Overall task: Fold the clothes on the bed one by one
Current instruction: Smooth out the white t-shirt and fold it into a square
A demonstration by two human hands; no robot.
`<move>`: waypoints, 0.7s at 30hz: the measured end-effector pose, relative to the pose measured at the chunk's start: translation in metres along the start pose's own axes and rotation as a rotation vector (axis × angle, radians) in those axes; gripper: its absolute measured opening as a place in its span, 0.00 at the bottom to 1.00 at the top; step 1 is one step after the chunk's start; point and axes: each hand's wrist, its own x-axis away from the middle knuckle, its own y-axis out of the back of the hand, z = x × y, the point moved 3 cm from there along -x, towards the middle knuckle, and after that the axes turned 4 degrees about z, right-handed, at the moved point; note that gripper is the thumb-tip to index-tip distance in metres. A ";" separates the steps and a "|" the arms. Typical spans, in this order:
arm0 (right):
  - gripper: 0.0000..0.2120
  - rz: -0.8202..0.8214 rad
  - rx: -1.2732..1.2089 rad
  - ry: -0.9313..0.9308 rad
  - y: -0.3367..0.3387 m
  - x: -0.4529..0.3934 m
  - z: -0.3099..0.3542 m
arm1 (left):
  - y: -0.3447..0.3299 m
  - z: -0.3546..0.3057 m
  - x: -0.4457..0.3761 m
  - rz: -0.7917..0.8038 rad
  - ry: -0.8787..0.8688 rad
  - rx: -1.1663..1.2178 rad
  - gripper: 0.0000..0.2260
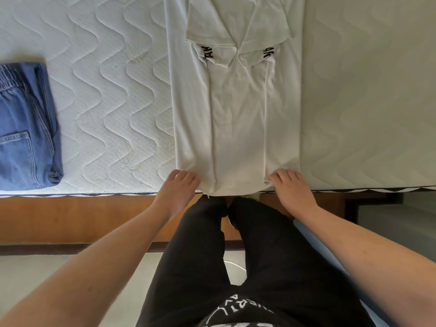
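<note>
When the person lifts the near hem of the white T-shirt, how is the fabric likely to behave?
The white T-shirt will probably droop limply between the left hand and right hand, since it lies flat with soft creases. It looks thin, so likely light. Its folded-in sides may slip open.

A white T-shirt (238, 109) lies flat on the bed, lengthwise from the near edge toward the far side. Both long sides are folded inward over its middle, and the two short sleeves are turned in at the far end, showing black lettering. Its hem reaches the near edge. To the far left lie blue jeans (26, 128), folded into a compact stack.
</note>
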 end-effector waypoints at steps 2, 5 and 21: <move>0.14 -0.012 -0.045 0.009 0.006 0.001 -0.003 | 0.007 -0.003 -0.005 0.012 0.003 0.051 0.14; 0.14 -0.040 -0.071 0.029 0.019 0.001 -0.006 | 0.020 -0.007 -0.008 0.014 0.032 0.173 0.14; 0.19 -0.376 -0.094 0.170 0.150 0.072 -0.011 | 0.157 -0.016 0.057 -0.087 0.232 0.339 0.12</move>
